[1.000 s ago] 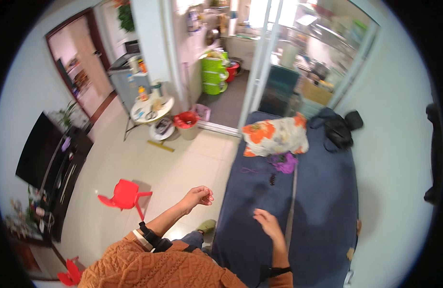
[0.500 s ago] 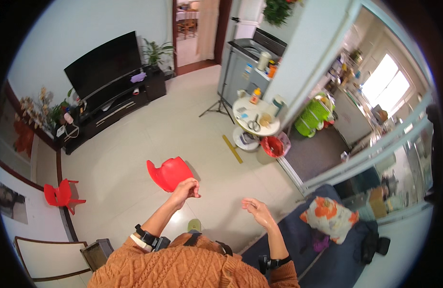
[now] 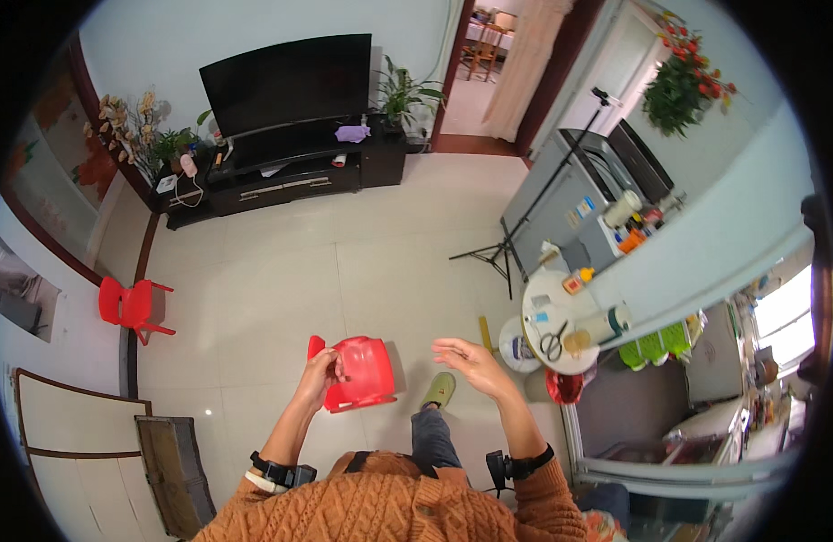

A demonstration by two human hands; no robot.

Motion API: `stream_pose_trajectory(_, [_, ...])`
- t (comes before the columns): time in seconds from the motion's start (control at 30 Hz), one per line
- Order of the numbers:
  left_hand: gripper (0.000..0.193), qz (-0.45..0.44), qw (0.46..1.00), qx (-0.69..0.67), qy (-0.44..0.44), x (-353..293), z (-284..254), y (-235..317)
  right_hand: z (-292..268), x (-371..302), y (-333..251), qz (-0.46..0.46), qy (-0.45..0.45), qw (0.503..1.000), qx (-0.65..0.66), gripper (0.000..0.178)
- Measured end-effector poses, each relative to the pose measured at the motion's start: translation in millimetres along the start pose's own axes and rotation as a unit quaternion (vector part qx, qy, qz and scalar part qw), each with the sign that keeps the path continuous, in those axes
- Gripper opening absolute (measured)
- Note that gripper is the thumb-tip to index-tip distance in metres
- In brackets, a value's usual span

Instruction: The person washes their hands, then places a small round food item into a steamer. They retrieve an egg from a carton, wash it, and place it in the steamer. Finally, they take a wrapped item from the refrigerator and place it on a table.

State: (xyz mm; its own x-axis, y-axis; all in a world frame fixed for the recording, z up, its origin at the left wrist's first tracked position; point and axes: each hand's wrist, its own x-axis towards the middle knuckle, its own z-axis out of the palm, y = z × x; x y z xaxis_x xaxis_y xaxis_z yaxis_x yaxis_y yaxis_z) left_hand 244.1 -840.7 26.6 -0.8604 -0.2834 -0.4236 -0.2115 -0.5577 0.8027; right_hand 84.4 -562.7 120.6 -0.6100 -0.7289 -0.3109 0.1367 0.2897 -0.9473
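Observation:
My left hand (image 3: pixel 321 378) is in front of me with fingers loosely bent and nothing visible in them. In the picture it overlaps a small red plastic chair (image 3: pixel 367 361) standing on the floor; I see no grip on the chair. My right hand (image 3: pixel 470 363) is held out to the right, open, its fingers stretched toward the left and holding nothing. Both wrists wear black straps with small devices. A green shoe (image 3: pixel 441 389) on my foot shows on the floor between the hands.
Another red chair (image 3: pixel 136 307) stands by the left wall. At right are a round white table (image 3: pixel 561 316) with scissors and bottles, a red-lined bin (image 3: pixel 563 387), a black tripod (image 3: pixel 502 255) and a washing machine (image 3: pixel 561 203). A TV cabinet (image 3: pixel 290 185) lines the far wall.
My view has turned to the right and I have moved forward, with a foot now stepping out. The left hand now overlaps the near red chair in view. My right hand's fingers are straighter.

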Motion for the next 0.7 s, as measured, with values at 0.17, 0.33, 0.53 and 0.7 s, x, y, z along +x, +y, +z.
stream_pose_trajectory(0.17, [0.027,0.014,0.993,-0.054,0.106,105.4,48.8,21.6,-100.3,116.8,-15.8,-0.006,-0.075,0.997,-0.026,0.035])
stream_pose_trajectory(0.33, [0.021,0.065,0.988,-0.004,0.143,189.3,131.4,77.1,-199.4,212.8,-45.2,-0.007,-0.094,0.996,-0.002,0.034])
stream_pose_trajectory(0.53, [0.017,0.116,0.981,0.011,0.158,285.2,172.1,125.4,-265.6,341.5,-63.9,-0.038,-0.128,0.990,0.047,0.032])
stream_pose_trajectory(0.7, [0.019,0.131,0.977,0.041,0.162,415.4,178.6,166.2,-343.5,461.4,-84.3,-0.041,-0.170,0.984,0.030,0.034])
